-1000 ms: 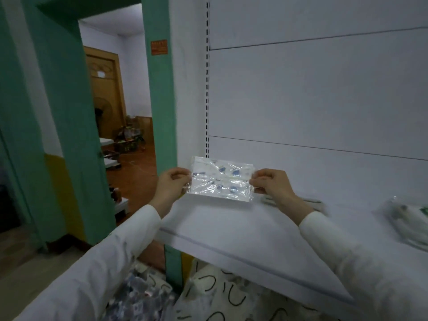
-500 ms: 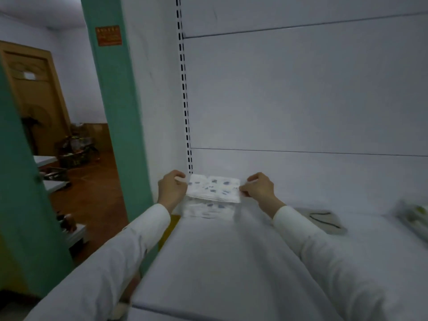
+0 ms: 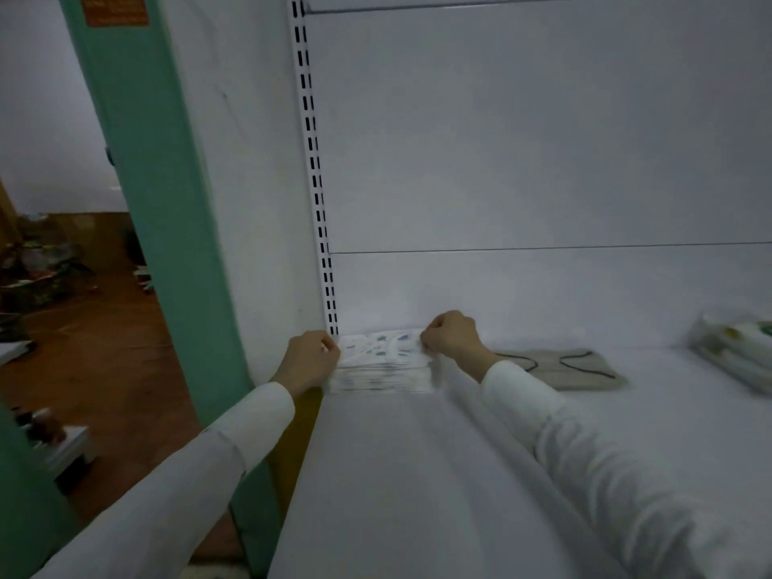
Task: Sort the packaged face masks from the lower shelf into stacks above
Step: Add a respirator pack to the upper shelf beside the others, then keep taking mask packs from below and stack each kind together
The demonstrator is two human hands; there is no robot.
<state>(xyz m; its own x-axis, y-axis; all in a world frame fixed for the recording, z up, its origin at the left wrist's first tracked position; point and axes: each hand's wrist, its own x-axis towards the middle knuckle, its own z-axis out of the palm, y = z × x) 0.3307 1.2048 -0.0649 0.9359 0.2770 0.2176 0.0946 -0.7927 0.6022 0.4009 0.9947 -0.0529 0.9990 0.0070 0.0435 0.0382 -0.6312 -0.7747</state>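
Note:
A clear packaged face mask with blue spots [image 3: 382, 343] lies on top of a stack of like packages [image 3: 382, 376] in the back left corner of the white upper shelf [image 3: 417, 474]. My left hand [image 3: 311, 359] pinches the package's left edge. My right hand [image 3: 451, 338] pinches its right edge. Both hands have curled fingers and sit low, level with the stack's top. The lower shelf is out of view.
A beige mask package with black loops [image 3: 559, 367] lies just right of the stack. Green-and-white packages [image 3: 735, 353] are piled at the far right. A slotted upright [image 3: 317, 181] and a teal door frame [image 3: 167, 202] stand to the left.
Both hands carried the blue-spotted package from in front of me back and down onto the corner stack. My view moved closer and higher over the shelf.

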